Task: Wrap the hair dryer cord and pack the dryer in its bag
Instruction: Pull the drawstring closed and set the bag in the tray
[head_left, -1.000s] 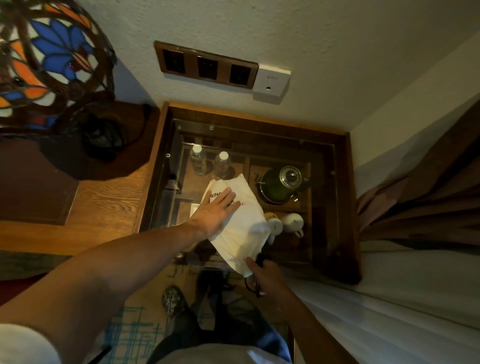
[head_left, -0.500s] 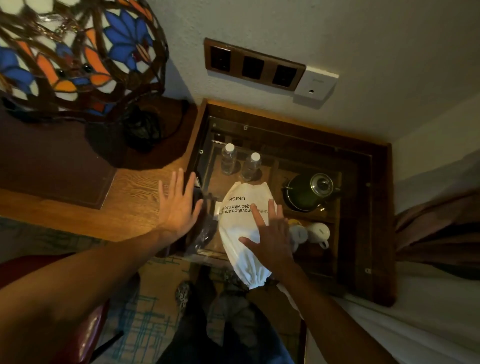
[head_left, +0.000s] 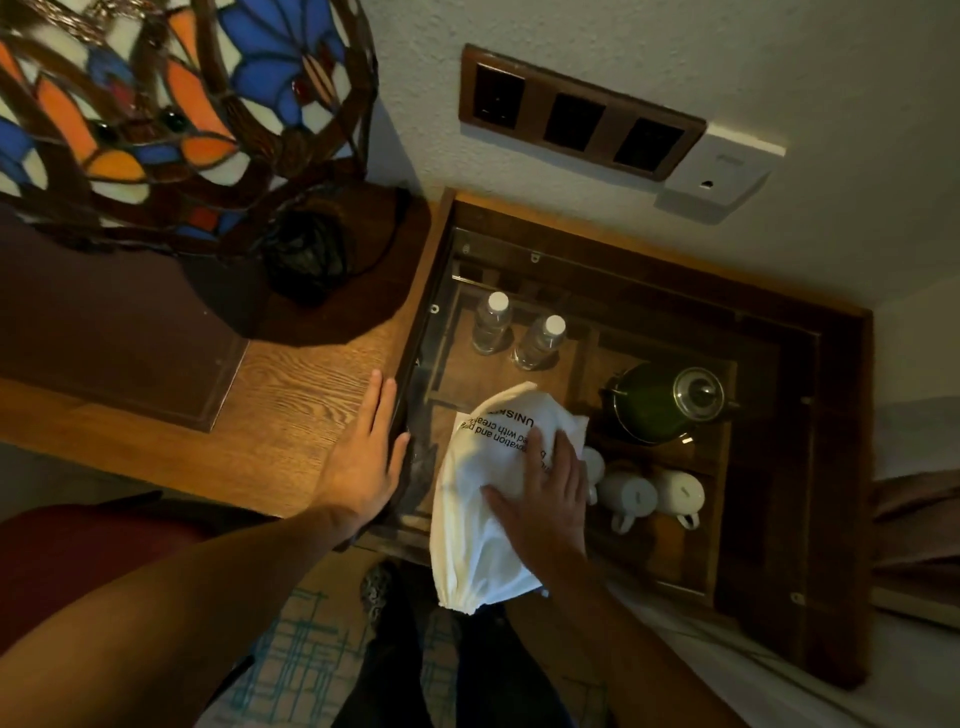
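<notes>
A white drawstring bag with black printed text lies on the glass top of a wooden cabinet, its gathered mouth hanging over the near edge. It bulges as if filled; the hair dryer and its cord are not visible. My right hand rests flat on the bag with fingers spread. My left hand lies flat, fingers together, on the wooden desk at the cabinet's left edge, holding nothing.
Under the glass stand two water bottles, a green kettle and white cups. A stained-glass lamp fills the upper left. Wall sockets sit above the cabinet. A red chair is lower left.
My left hand left the bag and settled on the desk edge with fingers drawn together. My right hand moved from the bag's mouth up onto the bag. The view shifted right.
</notes>
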